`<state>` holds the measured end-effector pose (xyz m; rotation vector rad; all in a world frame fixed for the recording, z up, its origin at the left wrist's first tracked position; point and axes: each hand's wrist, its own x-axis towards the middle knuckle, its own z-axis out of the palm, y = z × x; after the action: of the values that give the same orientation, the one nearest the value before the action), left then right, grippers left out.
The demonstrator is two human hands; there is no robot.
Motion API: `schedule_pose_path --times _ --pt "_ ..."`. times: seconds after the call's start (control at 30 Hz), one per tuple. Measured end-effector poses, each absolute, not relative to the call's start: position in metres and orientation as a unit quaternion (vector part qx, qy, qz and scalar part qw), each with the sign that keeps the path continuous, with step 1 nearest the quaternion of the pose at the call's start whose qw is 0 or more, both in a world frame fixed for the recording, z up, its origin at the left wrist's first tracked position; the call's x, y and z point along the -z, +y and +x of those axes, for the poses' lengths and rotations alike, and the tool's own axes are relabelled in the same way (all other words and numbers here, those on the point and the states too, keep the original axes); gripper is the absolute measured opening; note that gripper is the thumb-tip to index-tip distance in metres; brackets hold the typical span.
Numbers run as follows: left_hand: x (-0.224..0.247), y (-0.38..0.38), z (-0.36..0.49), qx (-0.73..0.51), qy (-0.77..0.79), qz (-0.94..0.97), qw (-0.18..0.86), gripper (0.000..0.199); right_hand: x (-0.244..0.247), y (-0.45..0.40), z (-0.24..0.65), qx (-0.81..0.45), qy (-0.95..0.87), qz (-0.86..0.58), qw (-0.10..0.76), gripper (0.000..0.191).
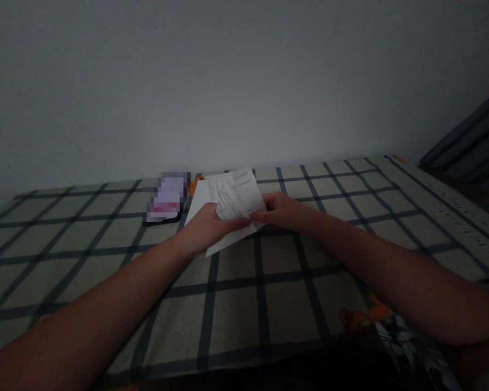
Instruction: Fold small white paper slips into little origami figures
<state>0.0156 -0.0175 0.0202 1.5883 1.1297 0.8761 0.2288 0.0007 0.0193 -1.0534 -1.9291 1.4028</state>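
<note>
Both my hands are on a folded sheet of printed paper [240, 190] held above the bed. My left hand [207, 224] grips its near left side, with the thumb laid across the front. At the lower right edge, my right hand [277, 208] pinches the paper, its thumb close to the left thumb tip. White paper also shows behind and below my left hand; whether it is the same sheet or another I cannot tell. The print is too small to read, and the fingers behind the paper are hidden.
A phone [167, 198] with a lit, blurred screen lies left of the paper on the checked bedsheet [236, 304]. A pale wall [244, 81] rises behind the bed. Dark striped fabric [472, 136] hangs at the right. Patterned cloth [411, 347] lies near my right forearm.
</note>
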Motion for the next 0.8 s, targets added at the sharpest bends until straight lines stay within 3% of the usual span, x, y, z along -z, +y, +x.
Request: schedule_pose_path --times 0.4,0.8 --pt "-0.0188 -0.0177 0.0161 -0.372 0.454 0.629 0.509 0.053 -0.0154 0.0024 0.2284 -0.514 -0.725 -0.376 0.262 0.03" --pt "-0.0222 -0.0203 0.0217 -0.394 0.422 0.539 0.614 0.058 -0.0152 -0.0055 0.222 -0.433 -0.753 -0.353 0.347 0.027"
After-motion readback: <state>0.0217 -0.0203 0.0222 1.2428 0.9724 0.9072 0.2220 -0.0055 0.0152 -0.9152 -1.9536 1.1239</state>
